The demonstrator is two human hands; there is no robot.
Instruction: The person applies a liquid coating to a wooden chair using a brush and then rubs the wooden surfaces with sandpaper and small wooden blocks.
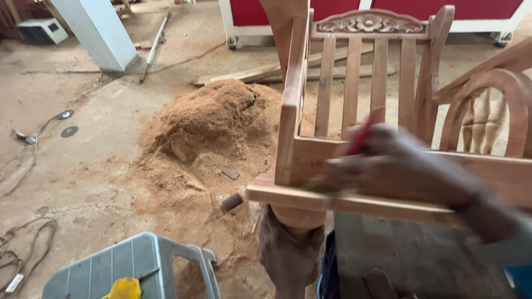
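Note:
An unfinished wooden chair frame (354, 72) with a slatted back and a carved top rail stands in front of me. My left hand (288, 249) grips its rounded front leg from below, under the seat rail (343, 200). My right hand (399, 166), blurred by motion, lies against the side rail and holds a thin red tool (363, 133) that points upward. What kind of tool it is cannot be made out.
A large heap of sawdust (216, 133) lies on the concrete floor to the left, with small wood offcuts (231, 201). A grey plastic stool (138, 268) stands at the lower left. Cables (22, 243), planks (255, 73), a white pillar (100, 33) and another curved chair part (493, 105) surround the spot.

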